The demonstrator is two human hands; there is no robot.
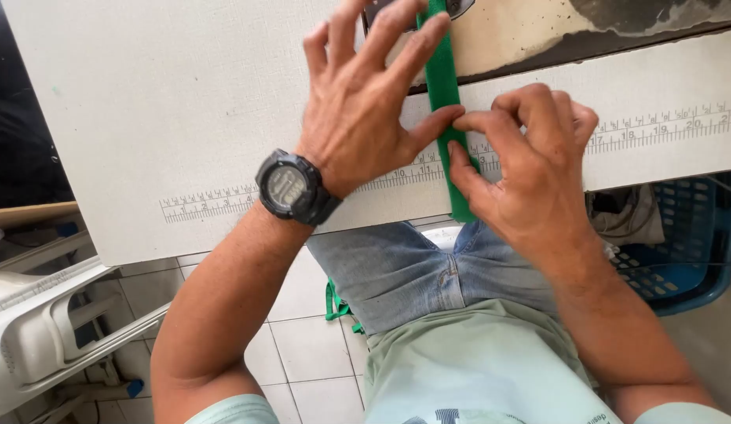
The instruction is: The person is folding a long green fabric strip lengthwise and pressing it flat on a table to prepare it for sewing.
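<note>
A narrow green fabric strap [442,78] runs across the white table [185,118] from the far side to the near edge and hangs over it. My left hand [365,102], with a black wristwatch [293,188], lies flat beside the strap, fingers spread, its thumb pressing the strap's left side. My right hand [530,157] pinches the strap at the ruler scale [224,200] printed along the table's front edge, with thumb and forefinger on the fabric. More green strap [334,302] dangles below the table near my knee.
A blue plastic basket [687,251] stands on the floor to the right under the table. White plastic furniture [43,330] sits at the lower left on a tiled floor [303,345]. A dark machine part [460,8] shows at the top.
</note>
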